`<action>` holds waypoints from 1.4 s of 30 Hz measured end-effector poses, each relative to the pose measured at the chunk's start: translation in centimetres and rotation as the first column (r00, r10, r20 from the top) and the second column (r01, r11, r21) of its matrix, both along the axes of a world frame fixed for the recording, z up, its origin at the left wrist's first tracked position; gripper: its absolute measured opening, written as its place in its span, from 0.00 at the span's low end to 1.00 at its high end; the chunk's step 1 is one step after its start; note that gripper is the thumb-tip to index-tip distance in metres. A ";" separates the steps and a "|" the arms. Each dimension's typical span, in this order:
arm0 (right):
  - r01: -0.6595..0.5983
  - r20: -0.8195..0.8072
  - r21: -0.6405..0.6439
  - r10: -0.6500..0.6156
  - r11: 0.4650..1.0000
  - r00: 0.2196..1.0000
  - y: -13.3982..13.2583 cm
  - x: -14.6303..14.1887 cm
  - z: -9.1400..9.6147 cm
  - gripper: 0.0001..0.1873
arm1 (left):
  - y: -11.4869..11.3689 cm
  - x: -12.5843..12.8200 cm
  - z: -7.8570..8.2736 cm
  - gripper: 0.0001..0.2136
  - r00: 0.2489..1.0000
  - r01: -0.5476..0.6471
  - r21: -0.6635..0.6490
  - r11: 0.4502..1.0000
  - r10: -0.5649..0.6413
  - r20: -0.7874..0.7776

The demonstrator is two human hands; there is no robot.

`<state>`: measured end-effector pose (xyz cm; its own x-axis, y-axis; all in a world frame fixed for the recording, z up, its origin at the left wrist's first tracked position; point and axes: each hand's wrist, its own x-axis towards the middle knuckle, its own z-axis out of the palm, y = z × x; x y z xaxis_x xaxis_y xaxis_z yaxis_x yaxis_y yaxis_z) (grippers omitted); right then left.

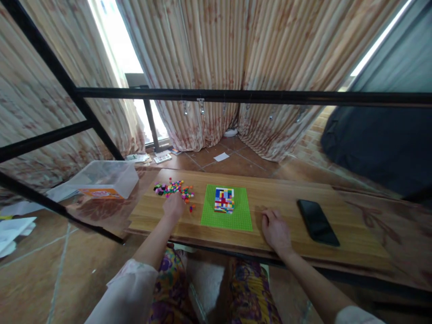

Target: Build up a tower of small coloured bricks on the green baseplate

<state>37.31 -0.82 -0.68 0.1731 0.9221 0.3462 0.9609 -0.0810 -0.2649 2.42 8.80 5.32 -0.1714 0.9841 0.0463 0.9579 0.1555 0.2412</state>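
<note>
A green baseplate lies on the wooden table with a multicoloured block of small bricks built on its far half. Left of it sits a loose pile of small coloured bricks. My left hand rests at the near edge of that pile, its fingers reaching into the bricks; whether they pinch one is hidden. My right hand lies on the table just right of the baseplate, fingers curled down, nothing visible in it.
A black phone lies on the table to the right. A clear plastic box stands at the left end. Black metal bars cross in front of curtains. Papers lie on the tiled floor.
</note>
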 end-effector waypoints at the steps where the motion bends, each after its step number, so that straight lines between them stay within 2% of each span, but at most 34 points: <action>1: 0.001 -0.002 0.000 -0.001 1.000 1.000 0.0 0.0 0.0 0.12 | -0.2 0.1 0.0 0.08 1.000 0.007 0.010 1.000 -0.007 -0.001; 6: -0.003 -0.012 0.005 0.003 1.000 1.000 0.0 -0.1 0.2 0.12 | -1.1 0.5 0.7 0.08 0.998 0.056 0.092 0.994 -0.059 0.024; 10: 0.001 -0.017 0.003 -0.001 1.000 1.000 0.0 -0.1 0.2 0.11 | -1.3 2.0 2.3 0.07 0.977 0.178 0.204 0.963 -0.197 0.078; 15: 0.008 -0.015 -0.012 -0.008 1.000 1.000 0.0 -0.2 0.3 0.11 | -1.2 6.5 4.2 0.07 0.895 0.363 0.307 0.880 -0.421 0.148; 17: 0.011 -0.015 -0.016 -0.012 1.000 1.000 0.0 -0.2 0.3 0.11 | -1.1 8.4 4.6 0.08 0.808 0.449 0.382 0.808 -0.549 0.212; 18: 0.012 -0.015 -0.017 -0.013 1.000 1.000 0.0 -0.2 0.3 0.11 | -1.0 9.3 4.7 0.10 0.779 0.471 0.394 0.789 -0.582 0.233; 20: 0.012 -0.016 -0.018 -0.013 1.000 1.000 0.0 -0.3 0.4 0.11 | -0.8 10.7 4.7 0.11 0.745 0.525 0.370 0.766 -0.624 0.236; 24: 0.013 -0.022 -0.019 -0.013 1.000 1.000 0.0 -0.3 0.5 0.11 | -0.1 12.1 4.3 0.12 0.737 0.579 0.313 0.753 -0.647 0.195; 31: 0.010 -0.036 -0.026 -0.011 1.000 0.999 0.0 -0.3 0.5 0.11 | 0.9 12.7 3.9 0.13 0.736 0.634 0.231 0.738 -0.668 0.115; 42: 0.030 -0.034 -0.049 -0.032 0.998 0.999 0.0 -0.4 0.7 0.11 | 1.3 13.4 4.4 0.12 0.728 0.679 0.110 0.726 -0.685 0.023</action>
<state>36.93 -0.85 -0.03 0.2129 0.9316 0.2946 0.9480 -0.1239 -0.2933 15.82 10.09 9.68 0.5393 0.8287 0.1499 0.7812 -0.5588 0.2784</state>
